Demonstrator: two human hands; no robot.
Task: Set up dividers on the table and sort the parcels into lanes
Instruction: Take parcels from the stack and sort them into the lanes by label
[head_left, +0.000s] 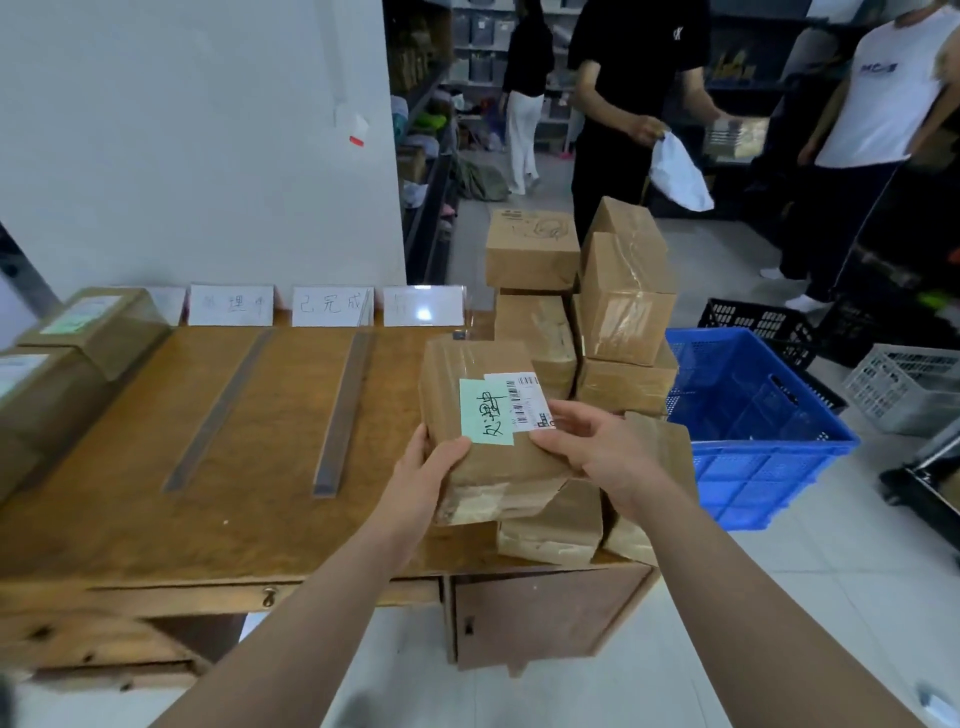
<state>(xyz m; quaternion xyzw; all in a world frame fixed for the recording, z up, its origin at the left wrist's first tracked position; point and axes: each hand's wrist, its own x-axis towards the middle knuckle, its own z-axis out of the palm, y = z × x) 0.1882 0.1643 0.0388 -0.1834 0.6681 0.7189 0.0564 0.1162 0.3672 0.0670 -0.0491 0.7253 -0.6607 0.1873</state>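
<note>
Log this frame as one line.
phase: sorting | left hand: grips parcel | right hand: grips parcel | dividers: two laid on table | unsorted stack: table's right end

The left forearm (322, 597) and right forearm (727, 587) are bare.

Bright even indoor light, glare on a sign stand (423, 313), edges bent and slightly blurred

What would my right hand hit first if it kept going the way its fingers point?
The right hand grips the parcel; sliding on leftward, its fingertips would likely cross the green note first.
</note>
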